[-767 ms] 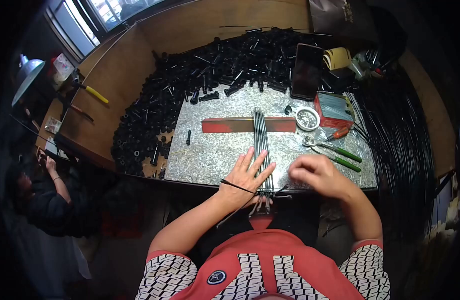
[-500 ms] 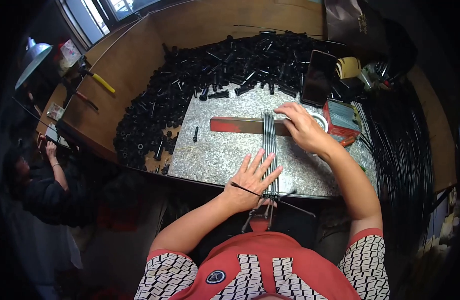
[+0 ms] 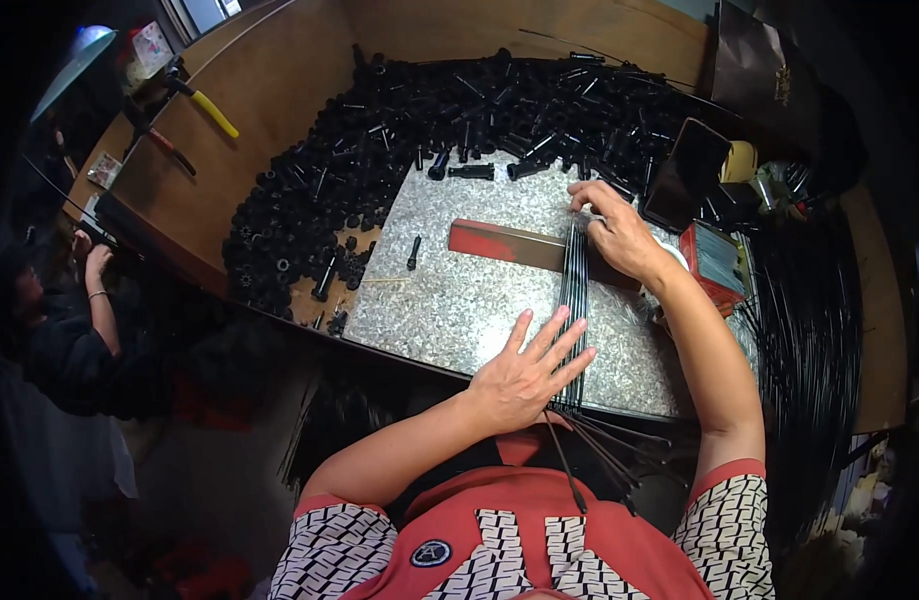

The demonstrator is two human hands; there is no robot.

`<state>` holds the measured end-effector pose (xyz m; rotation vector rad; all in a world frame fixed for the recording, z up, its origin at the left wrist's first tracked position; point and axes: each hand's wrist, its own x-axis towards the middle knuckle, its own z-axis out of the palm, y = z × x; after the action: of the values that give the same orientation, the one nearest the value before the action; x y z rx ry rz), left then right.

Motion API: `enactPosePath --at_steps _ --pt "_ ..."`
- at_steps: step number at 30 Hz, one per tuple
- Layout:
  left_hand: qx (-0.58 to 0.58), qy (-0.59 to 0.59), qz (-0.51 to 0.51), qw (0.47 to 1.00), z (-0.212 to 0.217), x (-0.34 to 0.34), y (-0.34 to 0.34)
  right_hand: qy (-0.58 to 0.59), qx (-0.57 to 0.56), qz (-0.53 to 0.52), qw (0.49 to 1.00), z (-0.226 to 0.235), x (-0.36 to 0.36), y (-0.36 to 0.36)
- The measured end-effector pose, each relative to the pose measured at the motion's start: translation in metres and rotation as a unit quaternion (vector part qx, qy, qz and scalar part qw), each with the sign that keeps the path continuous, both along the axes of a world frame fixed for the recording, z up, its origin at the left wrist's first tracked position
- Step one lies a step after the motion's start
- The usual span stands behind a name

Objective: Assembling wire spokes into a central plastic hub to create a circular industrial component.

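Right now, a small red box (image 3: 718, 262) is sitting at the right edge of the speckled grey surface (image 3: 460, 300), near a flat black packet (image 3: 688, 175). Thin black rods (image 3: 574, 310) are lying in a bunch, pointing straight away from the person. The left hand (image 3: 525, 375) is pressing flat on their near end, fingers spread open. The right hand (image 3: 620, 232) is resting curled on their far end, beside a red bar (image 3: 505, 243).

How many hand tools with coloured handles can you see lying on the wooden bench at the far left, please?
2: a yellow-handled tool near the bench's far left corner and a red-handled tool just left of it. Others may hide in the dark clutter.
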<state>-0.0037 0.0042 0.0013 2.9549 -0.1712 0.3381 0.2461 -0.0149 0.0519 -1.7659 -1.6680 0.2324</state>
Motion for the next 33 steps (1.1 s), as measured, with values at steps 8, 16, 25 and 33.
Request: enactPosePath --at_steps 8,16,25,33 --pt "0.016 -0.019 -0.006 1.000 -0.004 0.001 0.000 -0.082 -0.011 -0.047 0.995 -0.012 -0.002 -0.003" --pt "-0.001 -0.020 -0.011 1.000 0.005 -0.003 0.000 -0.159 0.060 -0.084 0.982 0.005 -0.005 -0.028" --pt "-0.042 -0.015 -0.051 0.998 0.001 0.000 -0.005 -0.127 0.059 -0.109 0.984 0.035 -0.041 -0.110" --pt "-0.045 -0.029 -0.069 0.996 0.000 0.004 0.002 -0.093 -0.017 -0.052 0.994 0.031 -0.069 -0.151"
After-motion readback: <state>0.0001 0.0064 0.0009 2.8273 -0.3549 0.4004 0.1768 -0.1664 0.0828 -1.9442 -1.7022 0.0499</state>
